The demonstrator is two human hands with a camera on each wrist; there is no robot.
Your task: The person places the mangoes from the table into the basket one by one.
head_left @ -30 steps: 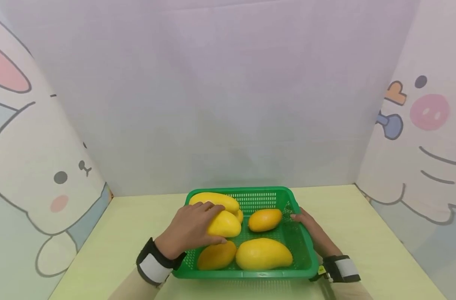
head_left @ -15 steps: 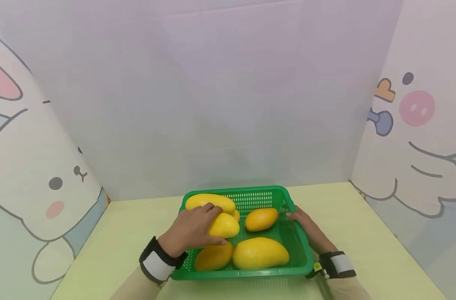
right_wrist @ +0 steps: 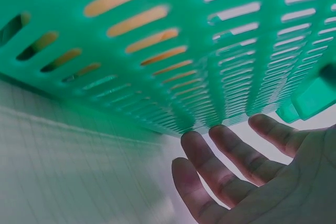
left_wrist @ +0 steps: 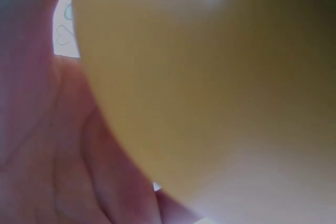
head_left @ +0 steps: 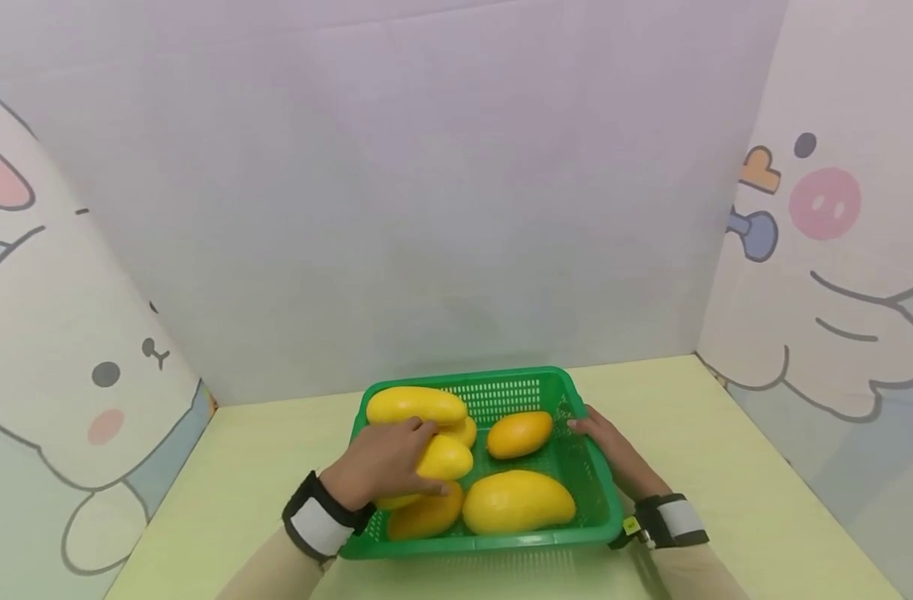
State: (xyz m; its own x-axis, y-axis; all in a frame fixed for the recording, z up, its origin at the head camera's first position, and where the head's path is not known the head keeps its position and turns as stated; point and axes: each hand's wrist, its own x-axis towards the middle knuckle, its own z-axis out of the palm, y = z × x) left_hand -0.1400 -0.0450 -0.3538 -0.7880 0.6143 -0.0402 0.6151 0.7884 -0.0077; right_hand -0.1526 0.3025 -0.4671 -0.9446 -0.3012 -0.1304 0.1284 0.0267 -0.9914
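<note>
A green plastic basket [head_left: 486,546] stands on the table with several yellow and orange mangoes in it. My left hand [head_left: 381,460] reaches over its left side and grips a yellow mango [head_left: 447,458], which fills most of the left wrist view. Behind that hand lies a long yellow mango [head_left: 414,405], partly over another one [head_left: 462,431]. Below the hand are a darker mango [head_left: 426,512] and a sliver of another yellow one. My right hand [head_left: 614,450] holds the basket's right rim, thumb over the edge; in the right wrist view its fingers [right_wrist: 231,182] lie along the outer wall.
A large yellow mango [head_left: 519,502] lies at the basket's front and an orange one [head_left: 519,434] towards its right side. The pale yellow table [head_left: 276,433] meets a plain back wall [head_left: 456,250]. Side walls with cartoon animals flank it.
My left hand has shifted slightly forward-down with its mango, and more of the long mango behind shows. The right hand stays at the rim. The whole view has turned a little.
</note>
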